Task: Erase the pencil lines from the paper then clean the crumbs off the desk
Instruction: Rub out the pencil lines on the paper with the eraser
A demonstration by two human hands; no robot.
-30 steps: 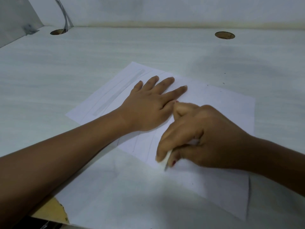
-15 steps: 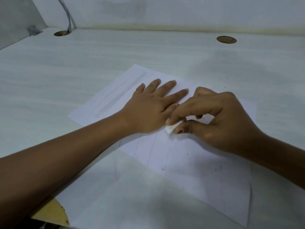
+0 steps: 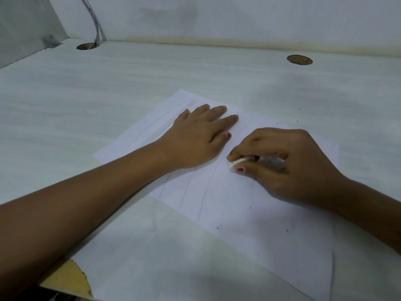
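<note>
The left hand (image 3: pixel 195 137) lies flat on the sheet of paper (image 3: pixel 256 218), palm down, fingers straight and close together, pressing the sheet to the desk (image 3: pixel 130 83). Just to its right, the right hand (image 3: pixel 288 164) is curled, and its thumb and forefinger pinch a small white eraser (image 3: pixel 234 164) whose tip touches the paper just beside the left thumb. The other right fingers are folded under the palm. Faint pencil lines (image 3: pixel 205 192) run along the sheet from under the left hand toward the person, passing below the left wrist; more faint lines show on the far side of the left fingers. Dark eraser crumbs (image 3: pixel 218 226) lie scattered on the paper nearer the person than the right hand, and a few specks lie beyond it on the desk. Far beyond the right hand is a round cable hole (image 3: pixel 299 60); far beyond the left forearm a second hole (image 3: pixel 87 46) has a grey cable (image 3: pixel 96 25) rising from it. Beneath the left forearm the desk's near edge is chipped (image 3: pixel 69 276), baring yellowish board.
</note>
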